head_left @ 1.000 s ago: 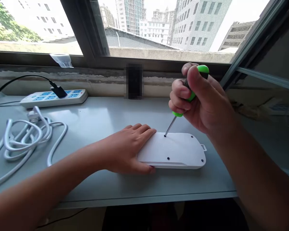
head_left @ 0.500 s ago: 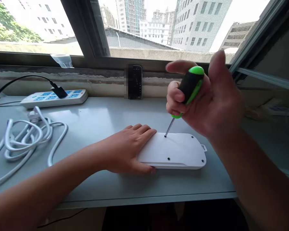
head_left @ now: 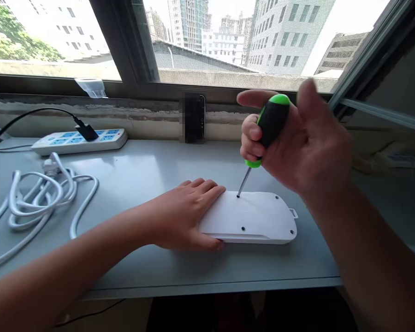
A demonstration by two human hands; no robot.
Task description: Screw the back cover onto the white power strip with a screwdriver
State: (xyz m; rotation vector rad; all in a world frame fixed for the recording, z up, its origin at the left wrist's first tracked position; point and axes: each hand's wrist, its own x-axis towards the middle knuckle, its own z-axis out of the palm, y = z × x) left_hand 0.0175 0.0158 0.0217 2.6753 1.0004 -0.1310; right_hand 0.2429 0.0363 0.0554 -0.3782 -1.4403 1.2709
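Observation:
My left hand (head_left: 183,216) grips the left part of a white, flat casing (head_left: 259,214), which looks like a power strip lying face down. The fingers rest over its far edge and the thumb lies along the near side; the covered end is hidden. In my right hand (head_left: 307,143) is a screwdriver (head_left: 273,120) with a black and green handle. Its lower fingers wrap the handle, while the thumb and index finger stand off it. The screwdriver leans right, its tip in a screw hole near the casing's far edge. Several other dark screw holes show.
A white power strip (head_left: 79,142) with blue sockets and a black plug lies at the back left. White cable (head_left: 38,203) is coiled in front of it. A phone (head_left: 195,119) leans against the wall below the window. The table's front edge (head_left: 210,289) runs close by.
The screwdriver handle has turned a little, showing more black and less green. My right thumb has shifted slightly down and left. My left hand and the casing stay put.

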